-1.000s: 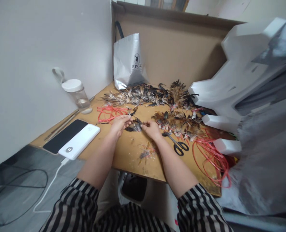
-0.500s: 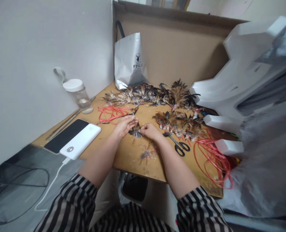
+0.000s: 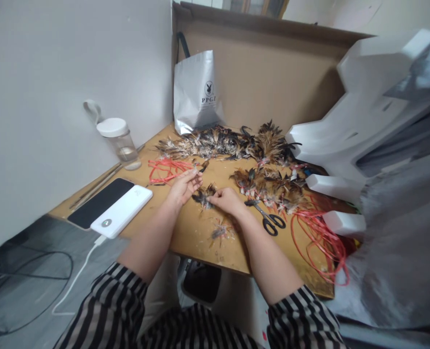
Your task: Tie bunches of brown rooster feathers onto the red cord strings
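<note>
My left hand (image 3: 184, 188) is held over the middle of the table, its thumb and fingers pinched together; what sits between them is too small to make out. Just beyond those fingertips is a dark brown feather (image 3: 203, 166). A small pile of dark and brown feathers (image 3: 203, 198) lies between my two hands. My right hand (image 3: 226, 199) reaches into that pile's right side, thumb and forefinger closed on a feather there. Nearer to me, some loose feather scraps (image 3: 220, 231) are scattered on the table.
Tied feather bunches form a back row (image 3: 215, 143) and a right row (image 3: 269, 186). Black-handled scissors (image 3: 271, 223) lie right of my hand. Red plastic string lies in a left heap (image 3: 167, 170) and a right heap (image 3: 320, 237). Also here: a power bank (image 3: 122, 211), a bottle (image 3: 122, 145), a silver bag (image 3: 195, 92).
My left hand has shifted slightly left and away from the small pile, which now shows more fully. The right hand stays at the pile, nearly unmoved.
</note>
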The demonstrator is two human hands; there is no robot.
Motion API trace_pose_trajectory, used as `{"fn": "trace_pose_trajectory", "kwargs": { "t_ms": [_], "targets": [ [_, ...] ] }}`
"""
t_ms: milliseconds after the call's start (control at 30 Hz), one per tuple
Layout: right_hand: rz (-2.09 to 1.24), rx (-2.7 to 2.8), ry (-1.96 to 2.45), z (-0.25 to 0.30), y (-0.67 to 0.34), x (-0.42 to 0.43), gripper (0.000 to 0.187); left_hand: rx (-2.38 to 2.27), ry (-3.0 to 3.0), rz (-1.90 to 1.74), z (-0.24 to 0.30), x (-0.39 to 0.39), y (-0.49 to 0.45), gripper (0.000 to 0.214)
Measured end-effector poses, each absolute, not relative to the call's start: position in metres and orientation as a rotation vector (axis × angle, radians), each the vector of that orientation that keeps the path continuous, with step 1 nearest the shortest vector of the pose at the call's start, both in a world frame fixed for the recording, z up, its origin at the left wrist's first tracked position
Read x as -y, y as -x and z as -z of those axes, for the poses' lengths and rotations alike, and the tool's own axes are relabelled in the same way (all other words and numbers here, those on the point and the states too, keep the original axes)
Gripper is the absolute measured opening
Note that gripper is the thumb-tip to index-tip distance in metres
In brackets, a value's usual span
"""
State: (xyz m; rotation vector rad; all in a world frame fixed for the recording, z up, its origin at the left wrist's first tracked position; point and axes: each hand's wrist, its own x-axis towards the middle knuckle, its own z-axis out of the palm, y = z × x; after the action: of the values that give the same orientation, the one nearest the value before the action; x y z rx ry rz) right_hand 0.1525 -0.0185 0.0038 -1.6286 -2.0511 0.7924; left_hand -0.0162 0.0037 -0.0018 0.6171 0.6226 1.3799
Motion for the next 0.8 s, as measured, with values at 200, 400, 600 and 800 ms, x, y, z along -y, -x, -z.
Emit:
{"fn": "trace_pose_trajectory", "kwargs": {
  "t_ms": [200,400,600,800],
  "targets": [
    [-0.653,2.006,1.709,0.006,-0.146,0.014,0.014,-0.611,-0.662,-1.31,0.0,0.0,0.014,0.011],
    [-0.917,1.692,1.583,0.009,-0.161,0.003,0.018,-0.592,-0.68,-1.288,-0.002,0.002,0.017,0.01],
    [-1.384,1.246,1.281,-0.002,-0.162,0.004,0.022,-0.64,-0.763,-1.177,-0.002,0.004,0.014,0.011],
    [-1.195,1.169,1.118,-0.008,-0.152,0.008,0.024,-0.71,-0.864,-1.031,0.002,0.006,0.008,0.014]
  ]
}}
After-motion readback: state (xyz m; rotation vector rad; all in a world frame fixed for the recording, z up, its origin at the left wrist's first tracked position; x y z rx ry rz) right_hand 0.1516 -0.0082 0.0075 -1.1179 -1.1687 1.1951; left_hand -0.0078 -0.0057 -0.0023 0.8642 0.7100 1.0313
